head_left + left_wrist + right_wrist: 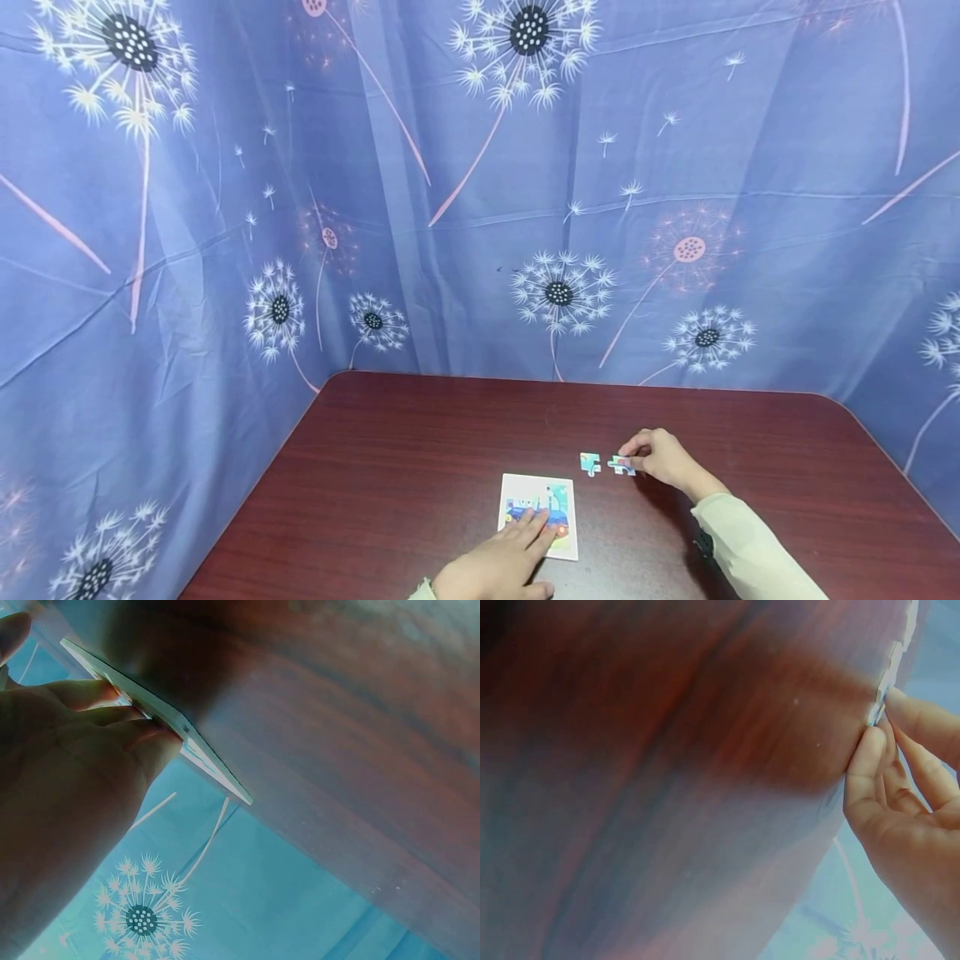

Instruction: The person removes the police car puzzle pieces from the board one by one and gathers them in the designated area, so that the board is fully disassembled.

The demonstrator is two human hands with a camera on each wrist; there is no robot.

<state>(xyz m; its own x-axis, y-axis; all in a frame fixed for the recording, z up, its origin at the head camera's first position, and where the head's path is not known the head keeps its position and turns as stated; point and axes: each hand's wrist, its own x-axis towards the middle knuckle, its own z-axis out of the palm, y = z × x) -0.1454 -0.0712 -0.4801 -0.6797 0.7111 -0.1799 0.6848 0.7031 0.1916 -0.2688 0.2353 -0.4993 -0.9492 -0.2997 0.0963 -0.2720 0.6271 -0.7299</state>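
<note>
The curtain (480,192) borders the table (390,483), whose wood runs well past the board toward both side edges. My left hand (498,562) rests, fingers straight, on the board (534,490). My right hand (663,458) pinches the near piece (617,464) by its edge, just beside the other piece (588,462).

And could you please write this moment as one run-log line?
left hand: resting on puzzle board | right hand: pinching puzzle piece | second piece: on table, apart from both hands
</note>
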